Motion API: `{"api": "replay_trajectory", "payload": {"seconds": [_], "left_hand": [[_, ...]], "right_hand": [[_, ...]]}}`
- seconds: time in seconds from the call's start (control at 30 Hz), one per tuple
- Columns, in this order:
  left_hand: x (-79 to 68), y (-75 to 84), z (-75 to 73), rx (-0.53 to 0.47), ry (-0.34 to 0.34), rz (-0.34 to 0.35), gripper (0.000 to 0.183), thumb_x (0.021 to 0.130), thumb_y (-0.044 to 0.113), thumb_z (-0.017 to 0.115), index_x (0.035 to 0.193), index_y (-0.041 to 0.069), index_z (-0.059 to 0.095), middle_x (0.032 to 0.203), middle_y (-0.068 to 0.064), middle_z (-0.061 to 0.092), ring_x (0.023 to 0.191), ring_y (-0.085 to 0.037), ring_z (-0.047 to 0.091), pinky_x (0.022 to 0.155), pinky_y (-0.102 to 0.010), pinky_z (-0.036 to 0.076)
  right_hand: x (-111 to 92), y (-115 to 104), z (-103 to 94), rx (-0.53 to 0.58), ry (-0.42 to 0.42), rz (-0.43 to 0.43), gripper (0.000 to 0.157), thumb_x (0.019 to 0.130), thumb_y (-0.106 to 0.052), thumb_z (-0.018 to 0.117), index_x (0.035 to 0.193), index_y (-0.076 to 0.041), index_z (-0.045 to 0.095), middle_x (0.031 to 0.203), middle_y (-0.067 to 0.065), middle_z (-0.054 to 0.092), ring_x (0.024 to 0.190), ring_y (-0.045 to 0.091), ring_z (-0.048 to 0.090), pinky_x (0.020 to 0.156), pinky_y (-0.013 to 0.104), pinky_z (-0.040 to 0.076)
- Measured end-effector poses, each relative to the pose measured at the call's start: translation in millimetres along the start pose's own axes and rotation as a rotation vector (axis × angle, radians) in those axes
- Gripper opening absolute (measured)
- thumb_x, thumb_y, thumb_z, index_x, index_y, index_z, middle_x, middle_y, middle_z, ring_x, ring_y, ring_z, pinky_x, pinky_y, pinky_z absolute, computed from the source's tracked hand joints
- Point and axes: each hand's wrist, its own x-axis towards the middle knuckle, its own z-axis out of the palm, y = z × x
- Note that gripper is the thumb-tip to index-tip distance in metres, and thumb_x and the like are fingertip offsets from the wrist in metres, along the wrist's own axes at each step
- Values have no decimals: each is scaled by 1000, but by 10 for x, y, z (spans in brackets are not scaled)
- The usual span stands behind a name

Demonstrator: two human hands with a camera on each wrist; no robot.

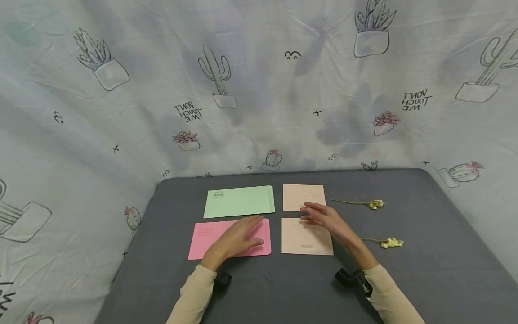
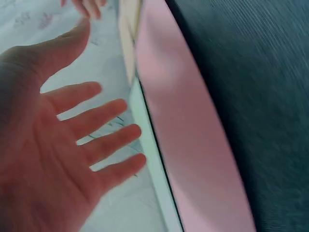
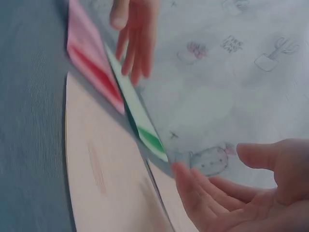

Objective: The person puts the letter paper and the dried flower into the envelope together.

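Observation:
My left hand (image 1: 238, 238) hovers over a pink envelope (image 1: 202, 240), its fingers spread and nothing in them. In the left wrist view the palm of that hand (image 2: 63, 145) shows beside the pink envelope (image 2: 178, 116). Behind it lies a green envelope (image 1: 238, 201) with a small printed box at its upper left. My right hand (image 1: 329, 222) is held above two peach cards, the nearer card (image 1: 303, 240) and the farther card (image 1: 301, 194). Its fingers, relaxed and holding nothing, also appear in the right wrist view, where the pink and green envelopes' flap ends stand slightly apart.
Two dried yellow flowers, a farther flower (image 1: 375, 204) and a nearer flower (image 1: 391, 243), lie right of the cards. A dark grey cloth (image 1: 263, 292) covers the table. Behind and beside it hangs a pale curtain (image 1: 259, 90) printed with potted cacti.

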Motion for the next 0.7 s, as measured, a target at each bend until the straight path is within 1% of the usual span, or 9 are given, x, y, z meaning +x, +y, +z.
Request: {"api": "replay_trajectory", "payload": {"seconds": [0.07, 0.13, 0.2, 0.3, 0.43, 0.57, 0.7], "left_hand": [[-30, 41, -11, -19, -29, -5, 71, 91, 36, 68, 148, 4, 41, 150, -17, 42, 139, -35, 39, 112, -52, 31], [-52, 76, -16, -18, -48, -15, 72, 90, 37, 69, 148, 5, 40, 151, -17, 40, 139, -36, 37, 112, -53, 30], [-63, 96, -11, 6, -58, -26, 75, 88, 36, 72, 148, 4, 41, 152, -18, 38, 140, -37, 36, 112, -53, 30], [-70, 111, 4, 43, -77, -52, 82, 83, 35, 77, 148, 4, 39, 153, -20, 36, 141, -39, 32, 114, -53, 26], [-65, 103, 28, 68, -102, -86, 90, 78, 34, 81, 150, 5, 36, 155, -20, 31, 144, -40, 26, 116, -54, 20], [-43, 70, 36, 80, -90, -106, 93, 75, 33, 83, 150, 5, 37, 155, -21, 31, 144, -40, 26, 116, -55, 19], [-12, 28, 34, 86, -94, -122, 94, 73, 33, 85, 150, 6, 37, 155, -21, 31, 144, -40, 26, 116, -56, 20]], "right_hand": [[8, 2, 31, 102, -55, 48, 55, 106, -18, 43, 148, 13, 24, 143, 36, 40, 121, 34, 58, 100, 40, 47], [14, 23, 71, 164, -106, 70, 56, 107, -18, 41, 148, 14, 22, 144, 37, 37, 120, 29, 59, 101, 38, 46], [14, 54, 110, 212, -157, 73, 55, 107, -17, 39, 148, 15, 20, 145, 38, 35, 121, 26, 59, 102, 39, 45], [18, 106, 172, 257, -202, 72, 53, 108, -14, 37, 146, 18, 20, 145, 38, 35, 122, 27, 58, 103, 40, 44], [47, 150, 253, 301, -202, 116, 50, 107, -12, 39, 144, 19, 26, 143, 35, 40, 120, 28, 59, 102, 41, 45], [92, 140, 345, 320, -193, 161, 49, 106, -11, 42, 143, 17, 30, 142, 34, 42, 122, 32, 57, 101, 39, 46], [130, 109, 431, 329, -220, 178, 49, 105, -10, 43, 143, 18, 30, 142, 35, 41, 125, 35, 55, 100, 39, 47]]}}
